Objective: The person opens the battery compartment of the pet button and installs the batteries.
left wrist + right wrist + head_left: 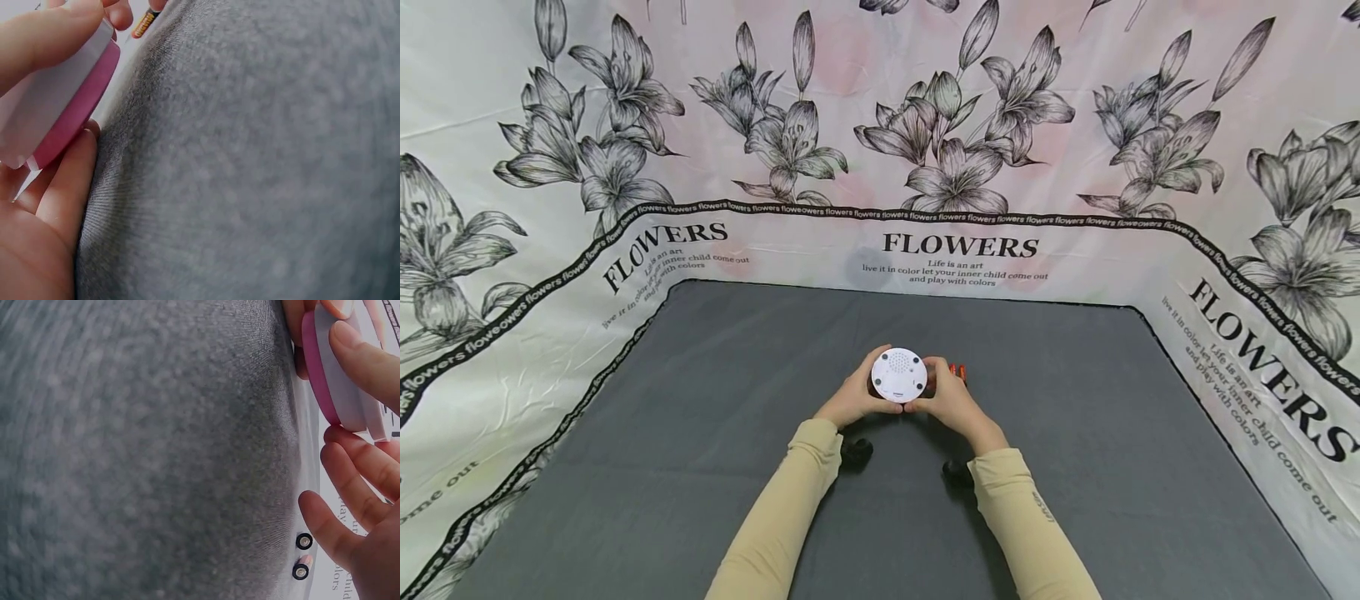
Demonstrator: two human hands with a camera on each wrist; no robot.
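White-and-pink round device (899, 377) over the grey cloth (700, 458), perforated face up. Your left hand (854, 394) and right hand (952, 400) pinch opposite sides; keep pressure even, tilt slight, and clear of the red batteries (963, 372) beside your right.

1. Round device (899, 379): white, four dark dots, pink band.
2. Batteries (962, 373), three o'clock of it: red and black.
3. Sleeves (782, 508), seven and five o'clock: beige.
4. Tabletop (1112, 433): grey.
5. Curtain (820, 250), twelve o'clock: white, pink-tinged, black-lined flowers.
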